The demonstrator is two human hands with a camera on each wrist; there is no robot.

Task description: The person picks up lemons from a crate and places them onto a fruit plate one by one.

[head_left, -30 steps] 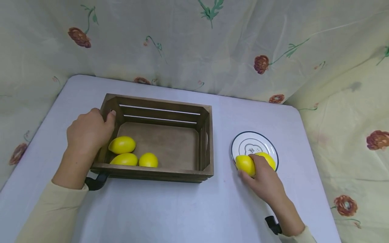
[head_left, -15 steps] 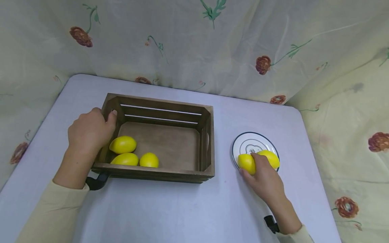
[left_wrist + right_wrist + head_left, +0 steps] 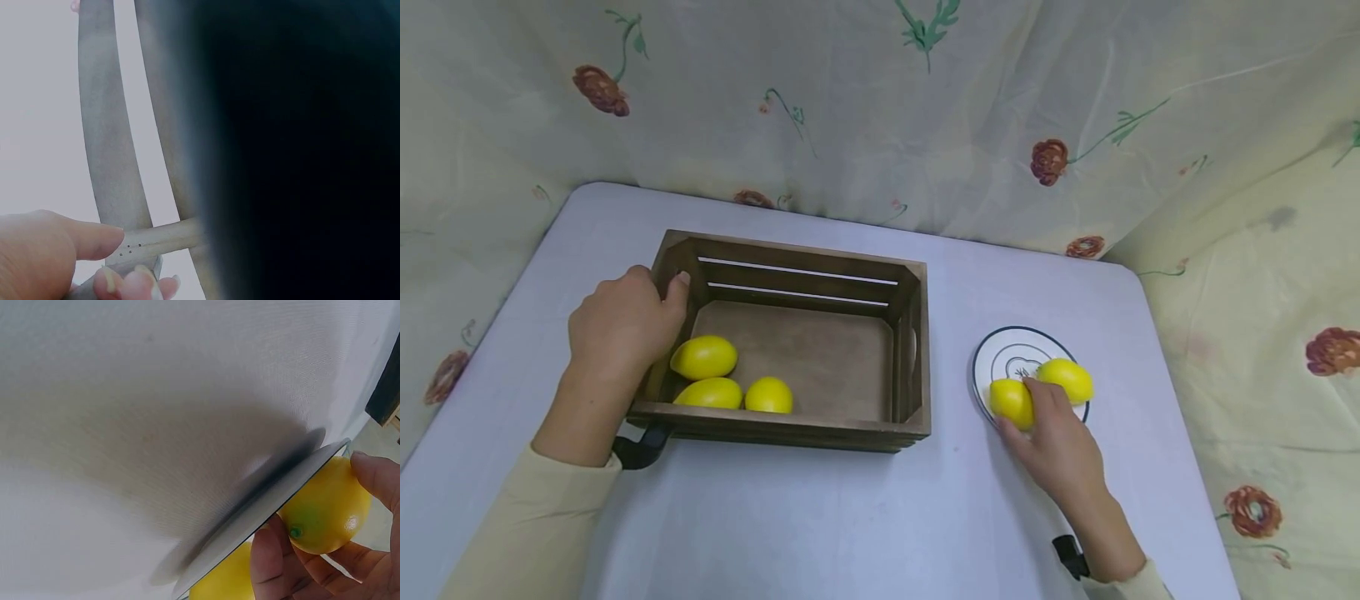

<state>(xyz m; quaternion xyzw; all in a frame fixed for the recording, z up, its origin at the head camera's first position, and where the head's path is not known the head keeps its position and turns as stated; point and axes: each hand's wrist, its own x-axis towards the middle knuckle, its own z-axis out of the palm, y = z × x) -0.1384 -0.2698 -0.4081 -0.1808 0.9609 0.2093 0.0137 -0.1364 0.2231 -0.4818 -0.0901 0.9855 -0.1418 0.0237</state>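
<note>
In the head view my left hand [image 3: 621, 321] grips the left end of a brown wooden crate [image 3: 797, 354], thumb over the rim. The left wrist view shows the thumb and fingertips around the wood [image 3: 147, 242]. Inside the crate, three yellow lemons sit at its near left corner, one lemon [image 3: 703, 357] behind the other two. My right hand [image 3: 1063, 442] holds another lemon [image 3: 328, 506] between thumb and fingers, over the near part of a white plate [image 3: 1000, 346] with a dark rim. Beside it, a second lemon [image 3: 1067, 381] lies at the plate's right side, against the fingers.
A white cloth-covered table [image 3: 850, 517] bears the crate at left and the plate at right. Flower-patterned curtains [image 3: 850, 108] hang behind the table and along both sides. Each wrist wears a black strap mount [image 3: 642, 448].
The second lemon on the plate has shifted slightly right and away from the held one. My right hand has barely moved with its lemon; the left hand and crate stay put.
</note>
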